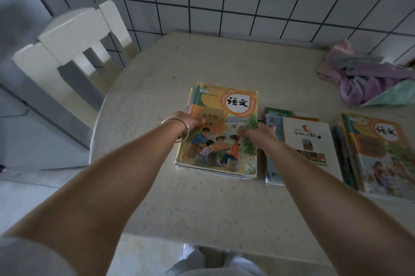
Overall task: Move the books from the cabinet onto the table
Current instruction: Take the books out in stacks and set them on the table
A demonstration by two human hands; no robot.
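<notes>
A stack of books with an orange picture cover on top (226, 107) lies flat on the round beige table (157, 87), near its middle. My left hand (189, 122), with a silver bangle on the wrist, grips the stack's left edge, thumb on the cover. My right hand (258, 133) grips the stack's right edge, thumb on the cover too. To the right lies a second pile topped by a white book (307, 141). At the far right is a third pile with the same orange cover (379, 154).
A white wooden chair (74, 51) stands at the table's left. Crumpled purple and green cloth (368, 80) lies at the table's back right. A tiled wall runs behind the table. My legs show below the table's front edge.
</notes>
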